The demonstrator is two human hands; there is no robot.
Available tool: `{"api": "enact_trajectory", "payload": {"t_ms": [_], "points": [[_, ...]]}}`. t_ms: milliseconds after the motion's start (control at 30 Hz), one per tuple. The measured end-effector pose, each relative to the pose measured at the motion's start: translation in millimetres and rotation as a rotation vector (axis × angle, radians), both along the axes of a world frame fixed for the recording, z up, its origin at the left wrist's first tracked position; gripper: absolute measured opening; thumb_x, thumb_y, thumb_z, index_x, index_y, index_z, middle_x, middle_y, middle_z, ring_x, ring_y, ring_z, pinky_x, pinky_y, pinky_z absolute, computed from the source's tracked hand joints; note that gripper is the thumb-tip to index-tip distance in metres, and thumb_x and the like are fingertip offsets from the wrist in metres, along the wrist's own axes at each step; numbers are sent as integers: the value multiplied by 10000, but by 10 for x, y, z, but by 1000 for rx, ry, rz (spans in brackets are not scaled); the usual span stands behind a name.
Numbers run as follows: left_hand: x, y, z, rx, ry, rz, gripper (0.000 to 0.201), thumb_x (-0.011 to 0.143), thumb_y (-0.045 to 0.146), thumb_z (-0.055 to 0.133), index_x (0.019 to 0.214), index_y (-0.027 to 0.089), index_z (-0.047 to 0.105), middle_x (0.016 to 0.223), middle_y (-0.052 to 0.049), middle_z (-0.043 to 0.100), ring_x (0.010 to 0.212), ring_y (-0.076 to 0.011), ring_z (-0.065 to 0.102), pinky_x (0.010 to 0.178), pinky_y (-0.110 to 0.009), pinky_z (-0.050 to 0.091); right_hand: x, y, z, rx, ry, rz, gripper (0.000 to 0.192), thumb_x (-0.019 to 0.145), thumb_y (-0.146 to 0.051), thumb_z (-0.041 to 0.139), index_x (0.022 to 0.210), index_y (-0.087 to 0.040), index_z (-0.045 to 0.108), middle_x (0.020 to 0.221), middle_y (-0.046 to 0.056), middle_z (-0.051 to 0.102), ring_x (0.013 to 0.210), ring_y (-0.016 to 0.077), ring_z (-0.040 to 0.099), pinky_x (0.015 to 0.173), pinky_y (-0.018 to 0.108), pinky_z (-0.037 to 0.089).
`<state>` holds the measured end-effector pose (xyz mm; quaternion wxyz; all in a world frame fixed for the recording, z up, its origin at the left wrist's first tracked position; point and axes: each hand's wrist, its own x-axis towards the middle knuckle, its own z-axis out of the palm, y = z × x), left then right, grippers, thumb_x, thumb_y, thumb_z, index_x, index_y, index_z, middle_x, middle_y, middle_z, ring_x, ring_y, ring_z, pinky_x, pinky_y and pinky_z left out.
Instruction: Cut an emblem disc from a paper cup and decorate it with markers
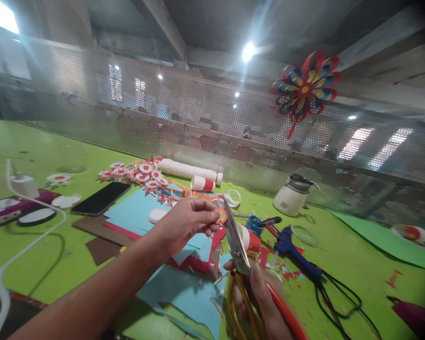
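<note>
Between thumb and fingertips, my left hand (191, 222) pinches a small round orange-red paper piece (220, 216) with pale lettering. My right hand (258, 297) grips the gold handles of a pair of scissors (238, 243), whose blades point up and away, parted a little beside the paper piece. A long red object shows along the right hand; its kind is unclear. Beneath both hands lie light blue paper sheets (177, 288) and red scraps. Behind the scissors rests a red and white paper cup (250, 239), partly hidden by the blades.
Red-and-white paper discs (141, 175) are piled at the back, near a white tube of stacked cups (191, 171). A phone (101, 198) lies left. To the right are a blue glue gun (299, 255) with a black cord, a cream jar (291, 196) and green paper (386, 241).
</note>
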<state>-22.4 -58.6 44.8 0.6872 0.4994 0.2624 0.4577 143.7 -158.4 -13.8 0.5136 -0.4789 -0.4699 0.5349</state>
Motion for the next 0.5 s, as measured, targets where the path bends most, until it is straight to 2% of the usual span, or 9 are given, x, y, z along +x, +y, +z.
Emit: {"api": "enact_trajectory", "payload": {"t_ms": [100, 233, 500], "points": [[-20, 16, -9, 13, 12, -24, 216, 644, 233, 803, 677, 102, 634, 621, -3, 594, 542, -85, 540, 522, -225, 381, 1, -2, 29, 2, -71, -11, 626, 783, -762, 479, 959, -175, 610, 462, -62, 423, 442, 81, 356, 446, 191, 396], [-46, 45, -29, 20, 30, -34, 196, 667, 231, 785, 706, 99, 644, 648, -20, 606, 543, -88, 535, 527, -235, 373, 28, 20, 43, 75, -190, 30, 645, 777, -793, 436, 898, -190, 633, 446, -45, 422, 416, 107, 373, 446, 250, 415], [-65, 75, -39, 6, 25, -47, 184, 656, 224, 787, 703, 109, 651, 632, -20, 614, 526, -89, 532, 522, -244, 349, 61, 56, 32, 84, -192, 50, 645, 726, -810, 490, 851, -201, 662, 415, -36, 440, 374, 114, 377, 445, 285, 431]]}}
